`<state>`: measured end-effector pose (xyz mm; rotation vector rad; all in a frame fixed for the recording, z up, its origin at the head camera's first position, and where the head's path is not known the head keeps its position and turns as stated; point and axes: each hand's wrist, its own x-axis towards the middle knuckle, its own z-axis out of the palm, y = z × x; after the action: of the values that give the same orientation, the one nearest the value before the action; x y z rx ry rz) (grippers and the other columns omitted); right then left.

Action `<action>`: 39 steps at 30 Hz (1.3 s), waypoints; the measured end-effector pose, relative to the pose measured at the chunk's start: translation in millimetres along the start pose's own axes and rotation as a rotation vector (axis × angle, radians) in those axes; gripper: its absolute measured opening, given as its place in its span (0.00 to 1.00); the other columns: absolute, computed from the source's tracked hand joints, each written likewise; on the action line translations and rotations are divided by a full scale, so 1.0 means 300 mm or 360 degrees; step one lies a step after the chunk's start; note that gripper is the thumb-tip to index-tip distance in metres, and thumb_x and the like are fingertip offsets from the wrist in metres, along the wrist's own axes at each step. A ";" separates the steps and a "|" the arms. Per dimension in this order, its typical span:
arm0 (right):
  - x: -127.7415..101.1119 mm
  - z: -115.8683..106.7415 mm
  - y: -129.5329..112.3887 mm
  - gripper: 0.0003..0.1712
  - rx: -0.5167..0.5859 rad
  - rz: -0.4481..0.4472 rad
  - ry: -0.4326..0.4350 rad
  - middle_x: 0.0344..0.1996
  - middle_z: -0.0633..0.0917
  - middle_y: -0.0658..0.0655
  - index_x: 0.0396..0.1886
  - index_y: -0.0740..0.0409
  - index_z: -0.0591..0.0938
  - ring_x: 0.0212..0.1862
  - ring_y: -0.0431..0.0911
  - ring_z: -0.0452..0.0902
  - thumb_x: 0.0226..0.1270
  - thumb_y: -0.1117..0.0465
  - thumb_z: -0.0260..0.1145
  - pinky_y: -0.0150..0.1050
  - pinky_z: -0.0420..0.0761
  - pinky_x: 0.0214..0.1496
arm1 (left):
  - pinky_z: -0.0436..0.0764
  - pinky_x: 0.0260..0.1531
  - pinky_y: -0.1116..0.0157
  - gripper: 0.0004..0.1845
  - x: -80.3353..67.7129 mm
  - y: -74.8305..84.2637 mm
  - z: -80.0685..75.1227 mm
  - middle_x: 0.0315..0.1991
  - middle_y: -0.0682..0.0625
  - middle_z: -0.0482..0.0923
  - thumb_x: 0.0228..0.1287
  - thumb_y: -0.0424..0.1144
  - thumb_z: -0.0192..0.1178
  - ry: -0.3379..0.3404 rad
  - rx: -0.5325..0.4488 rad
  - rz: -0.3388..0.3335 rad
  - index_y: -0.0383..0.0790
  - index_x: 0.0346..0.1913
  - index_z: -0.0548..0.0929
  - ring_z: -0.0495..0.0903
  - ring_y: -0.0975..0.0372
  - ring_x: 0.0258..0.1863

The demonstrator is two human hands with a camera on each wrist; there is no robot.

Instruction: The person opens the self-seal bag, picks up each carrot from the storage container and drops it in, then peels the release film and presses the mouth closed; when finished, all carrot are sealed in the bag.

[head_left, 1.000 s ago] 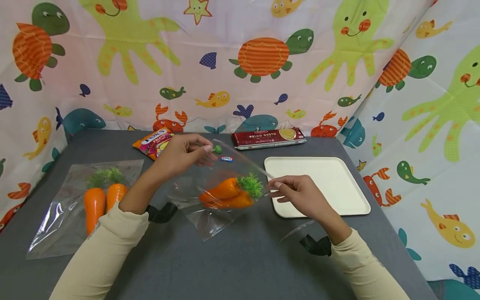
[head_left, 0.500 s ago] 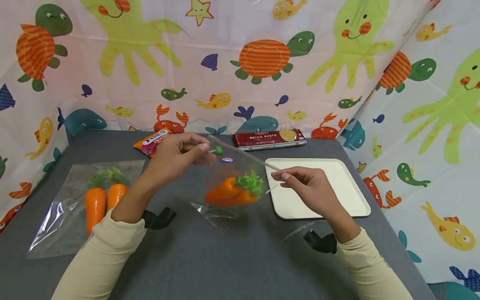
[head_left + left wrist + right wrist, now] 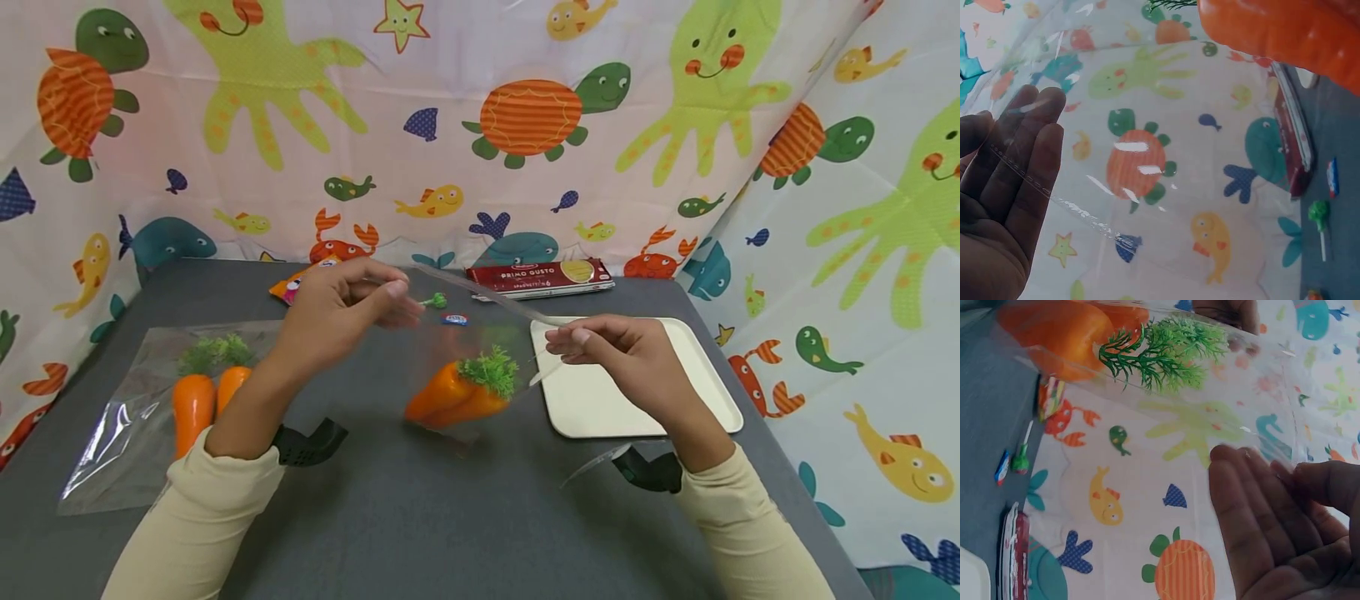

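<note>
Clear, glossy plastic bag (image 3: 465, 367), held above the middle of the grey counter (image 3: 420, 517): left hand (image 3: 337, 312) and right hand (image 3: 622, 354) each pinch a top corner in a narrow grip. Contents: smooth orange plastic carrots (image 3: 450, 398) with bristly green tops, sunk to the bottom. Bag hangs higher and more upright than a second ago. Toward the left edge, a second flat clear bag (image 3: 120, 442) contains two carrots. Toward the right edge, a cream rectangular tray (image 3: 675, 400).
</note>
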<state>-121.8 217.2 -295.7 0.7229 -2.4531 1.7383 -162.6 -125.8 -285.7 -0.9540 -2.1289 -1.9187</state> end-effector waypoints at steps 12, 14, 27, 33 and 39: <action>-0.008 -0.006 0.028 0.14 0.0079 0.0050 -0.0094 0.49 0.85 0.61 0.53 0.68 0.81 0.49 0.53 0.83 0.75 0.67 0.56 0.43 0.81 0.51 | 0.84 0.35 0.61 0.06 -0.044 0.034 0.036 0.32 0.47 0.87 0.68 0.30 0.60 0.0097 0.0108 -0.0008 0.33 0.44 0.84 0.87 0.56 0.30; -0.010 -0.005 0.037 0.14 0.0029 0.0048 -0.0084 0.49 0.85 0.60 0.53 0.67 0.82 0.51 0.52 0.82 0.74 0.67 0.57 0.41 0.80 0.53 | 0.84 0.35 0.61 0.06 -0.053 0.030 0.045 0.32 0.48 0.87 0.68 0.30 0.60 0.0090 0.0128 -0.0002 0.34 0.44 0.85 0.87 0.56 0.30; 0.007 0.037 -0.041 0.19 -0.0216 -0.0565 0.0232 0.52 0.83 0.59 0.53 0.66 0.83 0.58 0.53 0.76 0.64 0.78 0.62 0.41 0.74 0.60 | 0.84 0.36 0.60 0.08 -0.056 0.040 0.105 0.31 0.47 0.87 0.67 0.30 0.61 0.0031 0.0097 -0.0038 0.32 0.45 0.84 0.87 0.56 0.30; 0.043 0.084 -0.085 0.20 -0.0396 -0.0776 0.0106 0.53 0.83 0.58 0.50 0.64 0.85 0.57 0.52 0.76 0.57 0.79 0.68 0.40 0.78 0.56 | 0.85 0.35 0.61 0.08 -0.047 0.047 0.127 0.31 0.48 0.87 0.66 0.30 0.62 0.0029 0.0127 -0.0010 0.32 0.46 0.85 0.87 0.59 0.29; 0.067 0.127 -0.113 0.23 -0.0535 -0.0853 0.0053 0.54 0.82 0.57 0.52 0.63 0.84 0.58 0.50 0.76 0.54 0.77 0.71 0.38 0.78 0.56 | 0.84 0.35 0.62 0.08 -0.051 0.045 0.155 0.31 0.49 0.87 0.67 0.31 0.62 -0.0010 0.0126 -0.0021 0.31 0.46 0.85 0.87 0.61 0.30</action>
<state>-117.8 167.1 -273.7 1.1536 -2.1656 1.1054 -128.8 -88.2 -290.3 -0.9349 -2.2019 -1.8245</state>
